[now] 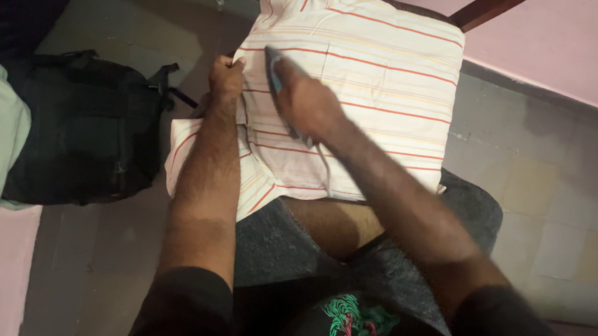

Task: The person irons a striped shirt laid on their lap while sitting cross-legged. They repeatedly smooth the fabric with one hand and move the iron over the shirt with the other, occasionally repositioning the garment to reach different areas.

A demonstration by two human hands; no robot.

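The right hand (305, 102) has its fingers wrapped around a dark blue iron (273, 69), which rests on a cream shirt with red stripes (383, 73) spread over the person's lap. At the shirt's left edge, the left hand (226, 77) pinches the fabric with closed fingers. A black backpack (82, 126) lies on the floor left of the shirt.

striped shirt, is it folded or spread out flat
Folded: the striped shirt lies doubled over in layers, left hand pinning its edge, right hand pressing an iron across it.
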